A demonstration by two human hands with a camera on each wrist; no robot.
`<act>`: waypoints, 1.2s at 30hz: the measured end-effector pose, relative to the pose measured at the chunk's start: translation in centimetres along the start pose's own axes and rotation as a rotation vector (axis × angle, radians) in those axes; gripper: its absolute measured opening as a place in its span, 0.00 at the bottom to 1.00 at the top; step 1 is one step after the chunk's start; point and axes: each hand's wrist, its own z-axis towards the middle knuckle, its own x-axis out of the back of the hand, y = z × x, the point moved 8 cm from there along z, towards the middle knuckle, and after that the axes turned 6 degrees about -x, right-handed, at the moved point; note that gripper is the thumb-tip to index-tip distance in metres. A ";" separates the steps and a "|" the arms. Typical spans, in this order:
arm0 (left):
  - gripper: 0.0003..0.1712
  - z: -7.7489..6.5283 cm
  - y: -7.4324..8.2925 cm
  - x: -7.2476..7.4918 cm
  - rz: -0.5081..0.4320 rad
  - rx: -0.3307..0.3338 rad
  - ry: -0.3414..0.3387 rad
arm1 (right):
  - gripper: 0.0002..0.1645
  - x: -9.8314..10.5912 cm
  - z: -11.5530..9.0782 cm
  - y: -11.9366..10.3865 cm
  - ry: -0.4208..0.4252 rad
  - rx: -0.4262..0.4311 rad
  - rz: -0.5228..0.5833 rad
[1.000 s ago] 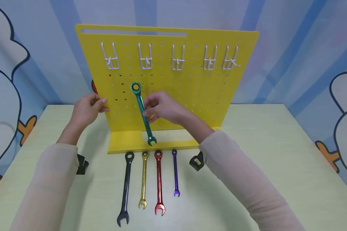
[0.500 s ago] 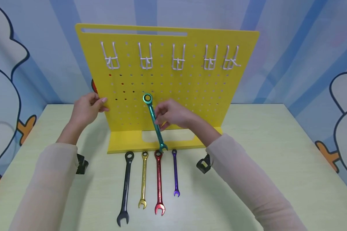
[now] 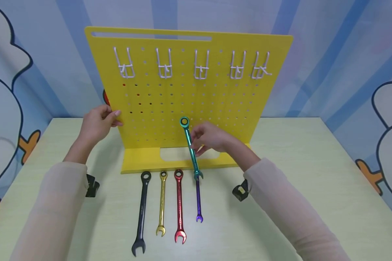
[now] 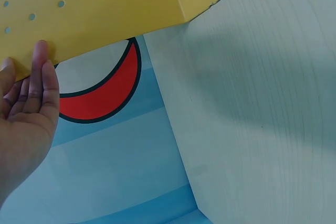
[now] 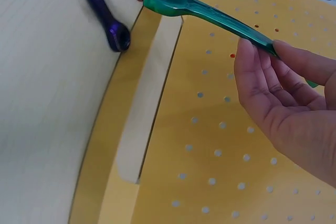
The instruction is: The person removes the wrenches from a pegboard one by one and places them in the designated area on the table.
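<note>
My right hand [image 3: 212, 138] pinches a green ratcheting combination wrench [image 3: 189, 139] by its shaft. Held in front of the yellow pegboard [image 3: 215, 105], it has its ring end up and its open end down, over the top of the purple wrench [image 3: 198, 199] in the head view. Thumb and fingers on the green wrench [image 5: 226, 22] show in the right wrist view. With my left hand [image 3: 96, 123] I hold the pegboard's left edge; the left wrist view shows that hand [image 4: 31, 119] at the edge too. Black [image 3: 142, 214], gold [image 3: 162, 203] and red [image 3: 179, 206] wrenches lie beside the purple one.
Along the board's upper part sit several white wire hooks, among them a left one [image 3: 126, 69], a middle one [image 3: 201, 69] and a right one [image 3: 260, 69]. The board's yellow base [image 3: 140, 161] stands on the pale table [image 3: 297, 174], behind the row of wrenches.
My right hand has moved right and downward with the green wrench, from the board's left-centre to over the purple wrench. The left hand stays at the board's edge.
</note>
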 end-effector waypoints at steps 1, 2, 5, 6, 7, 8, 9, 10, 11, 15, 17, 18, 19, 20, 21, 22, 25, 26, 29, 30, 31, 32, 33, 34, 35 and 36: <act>0.27 0.0 0.0 0.0 0.004 0.000 0.000 | 0.03 0.1 -0.1 0.3 0.000 -0.007 0.002; 0.27 0.0 0.0 0.0 0.007 -0.001 0.001 | 0.03 0.3 -0.1 0.6 0.001 -0.013 0.002; 0.27 0.1 0.0 -0.1 0.010 -0.005 0.004 | 0.03 0.7 -0.4 1.6 0.002 -0.035 0.009; 0.27 0.0 0.0 -0.1 0.010 -0.007 0.004 | 0.03 0.8 -0.4 1.9 0.003 -0.042 0.011; 0.27 0.0 0.1 -0.1 0.009 -0.008 0.005 | 0.03 0.9 -0.5 2.2 0.001 -0.049 0.013; 0.27 0.0 0.1 -0.1 0.007 -0.009 0.005 | 0.03 1.1 -0.6 2.5 0.002 -0.059 0.016; 0.27 -0.1 0.2 -0.1 0.006 -0.010 0.007 | 0.03 1.2 -0.7 2.9 0.002 -0.068 0.020; 0.27 -0.1 0.2 0.0 0.005 -0.010 0.007 | 0.03 1.4 -0.8 3.2 0.001 -0.075 0.020; 0.27 -0.1 0.2 0.0 0.005 -0.010 0.008 | 0.04 1.5 -0.9 3.5 0.002 -0.085 0.025; 0.26 -0.1 0.1 0.0 0.003 -0.004 0.011 | 0.04 2.0 -1.2 4.8 0.002 -0.118 0.046; 0.26 0.0 0.1 0.0 0.005 -0.003 0.012 | 0.04 2.2 -1.3 5.3 0.009 -0.135 0.048; 0.26 0.0 0.1 0.0 0.006 -0.003 0.013 | 0.04 2.3 -1.4 5.5 0.013 -0.140 0.047; 0.26 0.0 0.1 0.0 0.006 -0.003 0.013 | 0.04 2.4 -1.5 5.7 0.015 -0.143 0.042; 0.26 0.0 0.1 0.0 0.007 -0.004 0.012 | 0.04 2.5 -1.5 5.9 0.018 -0.146 0.039; 0.26 -0.1 0.1 0.0 0.007 -0.006 0.012 | 0.04 2.6 -1.6 6.1 0.022 -0.150 0.044; 0.26 -0.1 0.2 0.0 0.006 -0.007 0.012 | 0.04 2.6 -1.7 6.3 0.023 -0.152 0.049; 0.27 -0.1 0.2 -0.1 0.004 -0.007 0.009 | 0.04 2.8 -2.0 6.8 0.017 -0.153 0.069; 0.27 -0.1 0.2 -0.1 0.005 -0.008 0.009 | 0.04 2.8 -2.1 6.9 0.017 -0.155 0.077; 0.27 0.0 0.1 -0.1 0.007 -0.010 0.006 | 0.04 2.9 -2.5 7.4 0.015 -0.166 0.093; 0.27 0.0 0.1 -0.1 0.009 -0.012 0.007 | 0.04 2.9 -2.6 7.6 0.014 -0.172 0.095; 0.27 0.1 0.0 -0.1 0.008 -0.013 0.008 | 0.04 2.9 -2.6 7.9 0.014 -0.182 0.102; 0.27 0.1 -0.1 -0.1 0.004 -0.011 0.008 | 0.05 2.9 -2.7 8.1 0.013 -0.190 0.108; 0.27 0.2 -0.3 -0.1 -0.003 -0.008 0.006 | 0.05 2.9 -2.8 8.3 0.011 -0.198 0.112; 0.26 0.6 -1.0 -0.2 -0.017 -0.002 0.013 | 0.05 2.9 -2.9 8.5 0.007 -0.204 0.112; 0.27 0.8 -1.3 -0.2 -0.022 -0.003 0.015 | 0.05 2.9 -3.0 8.7 0.005 -0.211 0.116; 0.28 1.0 -1.6 -0.3 -0.028 -0.002 0.014 | 0.05 2.8 -3.1 8.8 0.001 -0.215 0.117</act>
